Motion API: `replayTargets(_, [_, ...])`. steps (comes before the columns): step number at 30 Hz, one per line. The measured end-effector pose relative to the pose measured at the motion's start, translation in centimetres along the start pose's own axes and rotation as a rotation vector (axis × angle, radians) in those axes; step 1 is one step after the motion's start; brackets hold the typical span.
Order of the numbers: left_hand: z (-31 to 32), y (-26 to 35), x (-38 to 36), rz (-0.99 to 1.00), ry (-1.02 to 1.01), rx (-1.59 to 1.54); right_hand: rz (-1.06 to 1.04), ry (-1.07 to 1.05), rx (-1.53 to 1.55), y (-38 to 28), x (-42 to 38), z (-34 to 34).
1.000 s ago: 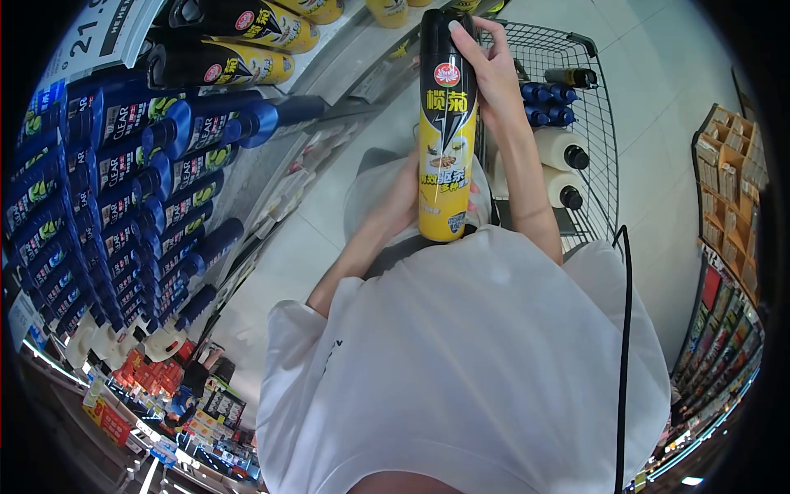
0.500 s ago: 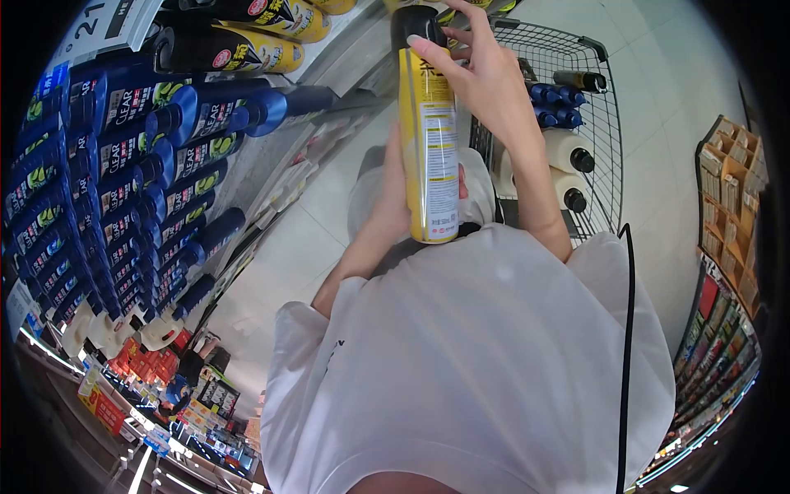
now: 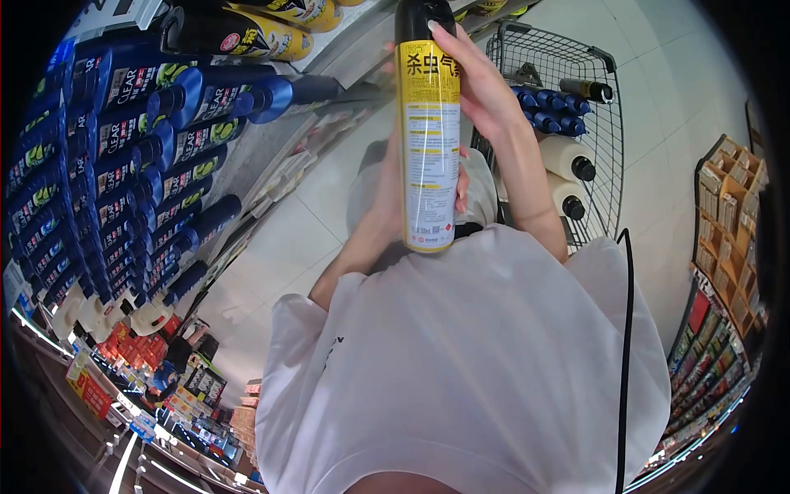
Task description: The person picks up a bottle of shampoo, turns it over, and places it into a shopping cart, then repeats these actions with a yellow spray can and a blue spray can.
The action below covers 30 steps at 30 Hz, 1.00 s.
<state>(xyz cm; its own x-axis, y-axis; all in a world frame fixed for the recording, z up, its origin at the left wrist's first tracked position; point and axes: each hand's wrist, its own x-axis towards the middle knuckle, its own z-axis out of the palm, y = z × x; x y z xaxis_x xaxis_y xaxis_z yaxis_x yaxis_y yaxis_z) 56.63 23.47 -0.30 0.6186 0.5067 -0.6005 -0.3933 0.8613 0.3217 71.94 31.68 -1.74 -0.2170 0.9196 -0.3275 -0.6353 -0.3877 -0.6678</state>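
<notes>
A tall yellow insecticide spray can [image 3: 429, 156] with a black cap stands before my chest, its white printed back label facing me. My left hand [image 3: 392, 193] wraps the lower half from behind, and its fingertips show at the can's right side. Around the top of the can is my right hand [image 3: 481, 86], its thumb by the base of the cap and its other fingers partly hidden behind. Similar black-capped yellow cans [image 3: 247, 37] lie on the shelf at the upper left.
Rows of blue CLEAR bottles [image 3: 123, 140] fill the shelf at left. On my right, a black wire cart [image 3: 613, 148] holds blue-capped bottles [image 3: 550, 107], white jugs [image 3: 568, 156] and a dark-capped can [image 3: 586, 89]. A wooden rack [image 3: 728, 214] stands at far right.
The can has turned slightly, bringing more of its large black lettering and label into view. My right hand has shifted from the cap down to the upper can, with its fingers now curled around it.
</notes>
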Motion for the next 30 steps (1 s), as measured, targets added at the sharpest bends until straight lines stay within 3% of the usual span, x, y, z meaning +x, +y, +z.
replayTargets(19, [0.2, -0.2, 0.7, -0.026, 0.041, 0.014, -0.146, 0.261, -0.111, -3.2, -1.2, -1.3])
replayTargets(23, [-0.7, -0.6, 1.0, -0.099, -0.037, 0.098, -0.245, 0.439, -0.236, -5.1, -2.3, -0.7])
replayTargets(26, [0.1, -0.8, 1.2, -0.105, 0.038, 0.164, -0.302, 0.63, -0.671, -6.1, -2.4, -3.1])
replayTargets(30, [-0.5, -0.7, 1.5, -0.12, -0.018, 0.197, -0.354, 0.646, -0.632, -6.1, -3.2, -2.9])
